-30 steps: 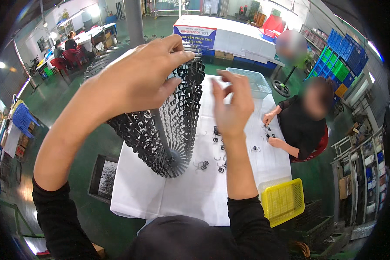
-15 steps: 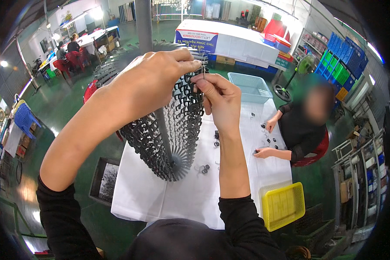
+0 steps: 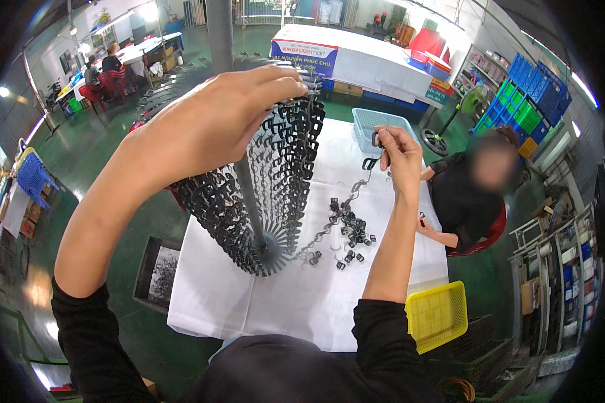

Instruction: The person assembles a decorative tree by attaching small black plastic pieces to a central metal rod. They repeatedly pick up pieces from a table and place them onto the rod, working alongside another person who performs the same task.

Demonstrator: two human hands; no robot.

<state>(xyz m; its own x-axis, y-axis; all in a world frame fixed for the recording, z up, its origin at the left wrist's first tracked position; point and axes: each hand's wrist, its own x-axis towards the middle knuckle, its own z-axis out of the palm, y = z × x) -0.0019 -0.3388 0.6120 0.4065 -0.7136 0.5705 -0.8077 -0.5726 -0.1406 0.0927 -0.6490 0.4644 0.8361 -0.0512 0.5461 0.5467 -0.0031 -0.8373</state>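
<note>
A tall round rack [image 3: 244,195] stands in front of me, hung all around with strands of small black clip-like pieces. My left hand [image 3: 238,111] lies over its top rim, fingers bent together on the edge; the thumb is hidden. Off to the right, my right hand [image 3: 398,151] is raised above the table, pinching the upper end of a loose strand of black clips [image 3: 368,163]. That strand slants down leftward toward the rack's foot. Below it, several loose black clips [image 3: 357,232] lie in a cluster on the white tabletop [image 3: 296,302].
A person in black [image 3: 464,195] sits at the table's right side. A light blue basket [image 3: 363,127] is at the far end, a yellow basket [image 3: 444,316] at the near right. A dark tray [image 3: 141,295] lies left of the table; a fan [image 3: 474,104] stands beyond.
My right hand has moved right, away from the rack's rim, drawing a strand out over the table. My left hand stays at the rim. The seated person's hands have shifted right.
</note>
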